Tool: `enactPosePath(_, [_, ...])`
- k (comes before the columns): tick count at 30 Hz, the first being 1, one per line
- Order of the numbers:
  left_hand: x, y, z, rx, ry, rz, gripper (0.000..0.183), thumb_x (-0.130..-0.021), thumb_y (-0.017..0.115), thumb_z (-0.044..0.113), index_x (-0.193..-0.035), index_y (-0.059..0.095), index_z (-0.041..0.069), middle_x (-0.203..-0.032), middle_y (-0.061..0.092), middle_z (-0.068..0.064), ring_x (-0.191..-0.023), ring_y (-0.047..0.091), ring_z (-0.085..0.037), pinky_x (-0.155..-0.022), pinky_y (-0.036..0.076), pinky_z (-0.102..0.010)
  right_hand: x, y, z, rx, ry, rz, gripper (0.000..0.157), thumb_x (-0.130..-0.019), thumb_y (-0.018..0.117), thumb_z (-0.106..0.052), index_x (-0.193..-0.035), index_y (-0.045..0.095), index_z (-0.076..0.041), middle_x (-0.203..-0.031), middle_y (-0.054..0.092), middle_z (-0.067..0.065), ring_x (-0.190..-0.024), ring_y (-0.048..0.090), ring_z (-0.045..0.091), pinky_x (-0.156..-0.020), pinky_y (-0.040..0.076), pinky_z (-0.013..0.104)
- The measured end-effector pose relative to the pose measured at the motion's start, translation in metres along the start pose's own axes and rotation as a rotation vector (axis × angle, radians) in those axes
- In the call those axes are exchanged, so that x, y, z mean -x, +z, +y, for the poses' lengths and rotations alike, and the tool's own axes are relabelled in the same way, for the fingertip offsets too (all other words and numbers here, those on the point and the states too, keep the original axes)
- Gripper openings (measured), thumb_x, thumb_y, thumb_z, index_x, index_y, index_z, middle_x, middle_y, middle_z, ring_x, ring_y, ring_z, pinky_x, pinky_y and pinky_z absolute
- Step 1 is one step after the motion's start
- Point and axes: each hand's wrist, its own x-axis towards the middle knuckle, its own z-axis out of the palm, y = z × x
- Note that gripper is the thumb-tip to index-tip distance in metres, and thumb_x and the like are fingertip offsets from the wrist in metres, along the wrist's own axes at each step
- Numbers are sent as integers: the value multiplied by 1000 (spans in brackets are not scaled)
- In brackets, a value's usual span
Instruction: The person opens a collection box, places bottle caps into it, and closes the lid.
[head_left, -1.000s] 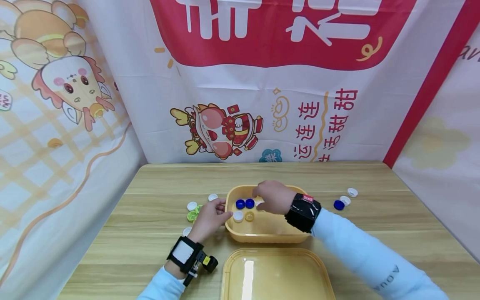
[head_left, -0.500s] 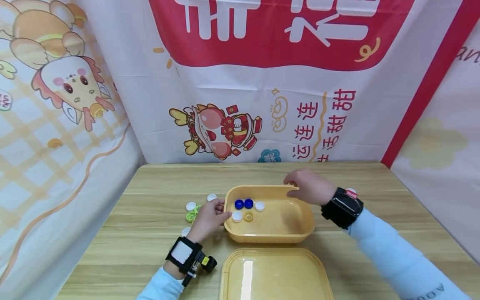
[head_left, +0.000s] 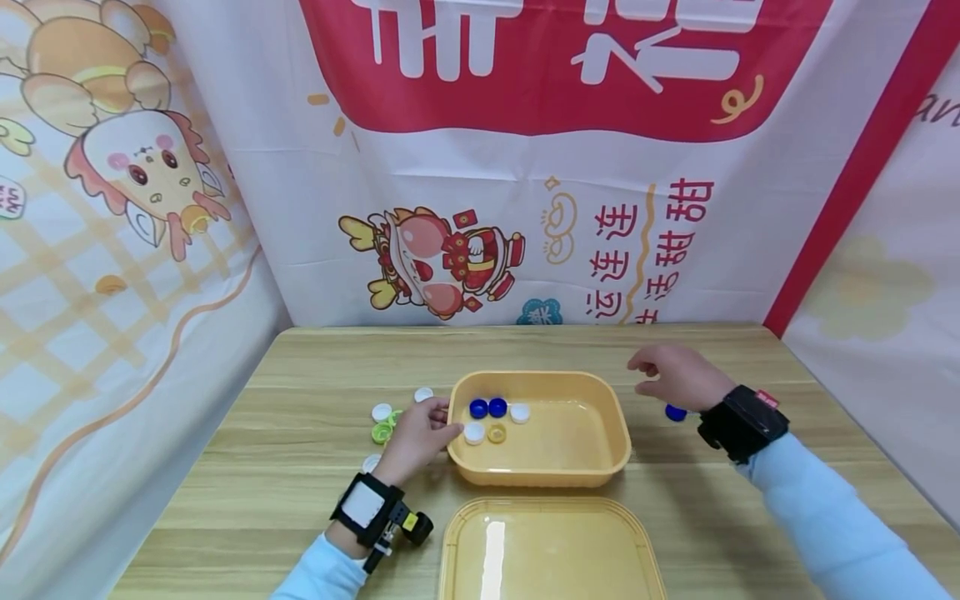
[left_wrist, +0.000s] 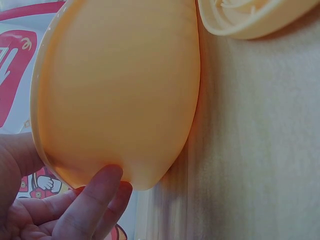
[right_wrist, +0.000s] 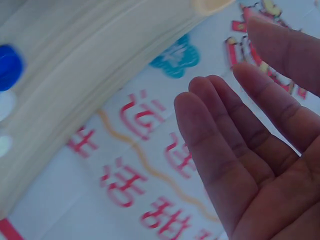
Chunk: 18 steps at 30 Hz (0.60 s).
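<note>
My left hand (head_left: pixel 415 437) holds the left end of a yellow plastic box (head_left: pixel 573 475); in the left wrist view its fingers (left_wrist: pixel 92 202) lie against the outer wall and its thumb goes over the rim. Inside the box, at its left side, lie two blue bottle caps (head_left: pixel 488 407), two white caps (head_left: pixel 519 412) and an amber cap (head_left: pixel 497 433). To the right of the box, my right hand (head_left: pixel 678 377) hovers above the table with relaxed fingers and nothing between them. Just below it a blue cap (head_left: pixel 676 412) shows; white caps (right_wrist: pixel 5 105) appear beside it in the right wrist view.
A yellow lid (head_left: pixel 555 550) lies on the wooden table in front of the box. Left of the box are white caps (head_left: pixel 382 412) and green caps (head_left: pixel 382 432), partly behind the left hand. A printed cloth (head_left: pixel 480 167) hangs behind the table.
My right hand has left the box and moved right, out over the table. A white cap now lies uncovered in the box where that hand was. The left hand has stayed put.
</note>
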Motion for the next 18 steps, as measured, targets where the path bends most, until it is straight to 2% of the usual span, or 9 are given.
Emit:
enactPosePath(4, [0,1,2,3,0,2,40,-86,72,10,-123,60,-2,-94,62,-8,-81,62,-18,-66,57,-27,6,0,28,-11,48,-9,32,-83,76,-10,-111,68,3,-96,66,11,-89,60,29,-79,52,48])
enactPosePath(10, [-1,0,3,-3,2,4,40,-86,72,10,-123,60,-2,-94,62,-7,-81,62,-18,-66,57,-27,12,10,74,-4,64,15,32,-80,76,-6,-107,66,8,-89,64,13,-83,58,29,-76,50,50])
enactPosePath(18, [0,1,1,-30,4,7,41,-86,72,11,-123,60,-2,-95,63,-6,-83,62,-18,-70,56,-28,11,30,126,-5,179,41,36,-82,72,-3,-113,63,11,-101,64,27,-91,58,40,-83,47,59])
